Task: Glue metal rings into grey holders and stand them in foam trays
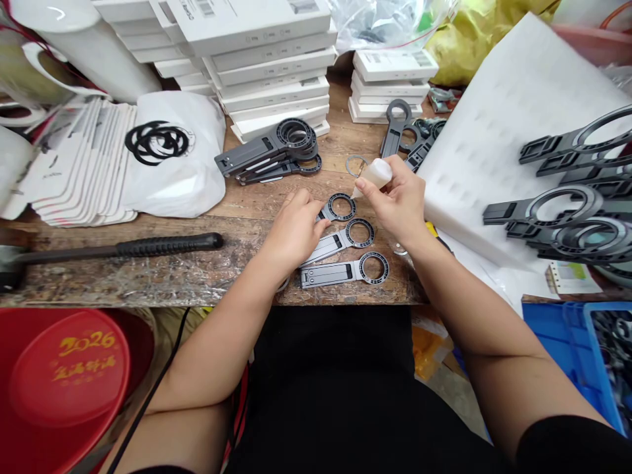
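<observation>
My right hand [402,205] grips a small white squeeze bottle [379,172], tilted with its narrow nozzle at the rim of a grey ring-ended bracket [323,214]. Whether the tip touches the rim, I cannot tell. Fingers of my left hand [295,230] close on that bracket's flat arm and cover most of it. Two similar brackets lie nearer me, a middle one [334,243] partly behind my left hand and a front one [328,274] in full sight. A thin metal ring [347,166] rests on the wood beyond the bottle.
Stacked brackets [261,148] lie behind my left hand, near white boxes [276,62]. Black rings [158,141] sit on a white bag [197,178]. A black-handled hammer [168,245] lies left. At right, white foam [474,151] bears more brackets [567,201]. A red bucket [141,342] stands below.
</observation>
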Available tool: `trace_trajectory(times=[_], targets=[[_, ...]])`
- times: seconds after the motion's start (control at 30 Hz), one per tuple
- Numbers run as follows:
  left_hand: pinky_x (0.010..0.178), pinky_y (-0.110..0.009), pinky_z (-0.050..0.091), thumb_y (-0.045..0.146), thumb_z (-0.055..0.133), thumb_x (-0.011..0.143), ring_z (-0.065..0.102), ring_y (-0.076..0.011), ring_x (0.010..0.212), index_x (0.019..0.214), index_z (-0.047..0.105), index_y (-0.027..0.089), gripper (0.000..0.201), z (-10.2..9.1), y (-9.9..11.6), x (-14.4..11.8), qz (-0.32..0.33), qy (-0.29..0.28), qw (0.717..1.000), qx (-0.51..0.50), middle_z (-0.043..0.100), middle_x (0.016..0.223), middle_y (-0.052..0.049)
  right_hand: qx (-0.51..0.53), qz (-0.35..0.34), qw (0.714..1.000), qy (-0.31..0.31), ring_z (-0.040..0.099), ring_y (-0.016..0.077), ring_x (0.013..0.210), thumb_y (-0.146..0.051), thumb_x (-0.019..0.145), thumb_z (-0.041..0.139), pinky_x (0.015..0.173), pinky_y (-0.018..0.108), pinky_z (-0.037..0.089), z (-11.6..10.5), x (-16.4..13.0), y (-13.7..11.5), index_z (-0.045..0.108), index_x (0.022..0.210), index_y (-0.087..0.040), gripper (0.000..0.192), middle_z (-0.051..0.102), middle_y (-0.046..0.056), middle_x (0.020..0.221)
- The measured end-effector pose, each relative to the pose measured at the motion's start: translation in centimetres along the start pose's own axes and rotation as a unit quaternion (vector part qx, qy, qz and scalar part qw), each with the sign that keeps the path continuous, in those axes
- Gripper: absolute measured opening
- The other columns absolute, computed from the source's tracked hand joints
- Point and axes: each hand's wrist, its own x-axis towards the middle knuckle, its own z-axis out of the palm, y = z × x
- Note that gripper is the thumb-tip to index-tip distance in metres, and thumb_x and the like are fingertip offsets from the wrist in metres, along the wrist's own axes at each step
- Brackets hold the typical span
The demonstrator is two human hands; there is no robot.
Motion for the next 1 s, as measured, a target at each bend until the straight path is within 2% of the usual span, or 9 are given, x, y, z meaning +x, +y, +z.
trace_trajectory(times=[0.13,0.37,0.7,1.0], targets=[[0.108,-0.049,0.053,0.023,0.067,0.099,0.061,-0.0331,0.12,0.111,0.075,0.016,0.017,-0.1,0.1,0.0,0.002,-0.003,1.0,-0.003,0.066,0.114,-0.013,0.006,0.004,1.0,-0.017,0.068,0.0251,0.097,-0.069,0.082,0.083,0.083,0.042,0.061,0.7,0.8,0.4,0.067,0.096,-0.028,0.046,0.07,0.001,0.09],[0.107,-0.05,0.054,0.024,0.066,0.098,0.061,-0.0336,0.119,0.113,0.075,0.017,0.019,-0.1,0.1,-0.1,-0.002,0.0,1.0,-0.004,0.066,0.116,-0.013,0.007,0.005,0.999,-0.031,0.068,0.027,0.101,-0.063,0.081,0.086,0.081,0.041,0.059,2.2,1.2,0.0,0.065,0.098,-0.029,0.043,0.068,0.001,0.094],[0.109,-0.051,0.053,0.024,0.067,0.098,0.061,-0.0345,0.12,0.116,0.075,0.016,0.022,-0.1,0.3,-0.1,-0.013,-0.006,1.0,-0.004,0.065,0.117,-0.013,-0.017,-0.004,0.999,-0.049,0.063,0.022,0.079,-0.074,0.081,0.08,0.081,0.042,0.06,2.4,-0.4,-2.0,0.065,0.087,-0.03,0.047,0.065,-0.001,0.078],[0.11,-0.049,0.052,0.023,0.066,0.1,0.061,-0.0338,0.123,0.117,0.075,0.016,0.022,-0.2,0.3,-0.1,-0.007,-0.005,1.0,-0.001,0.066,0.119,-0.013,-0.003,-0.003,0.998,-0.062,0.06,0.0191,0.073,-0.067,0.087,0.079,0.072,0.037,0.056,1.2,-1.9,-2.2,0.065,0.088,-0.027,0.043,0.066,-0.001,0.081]])
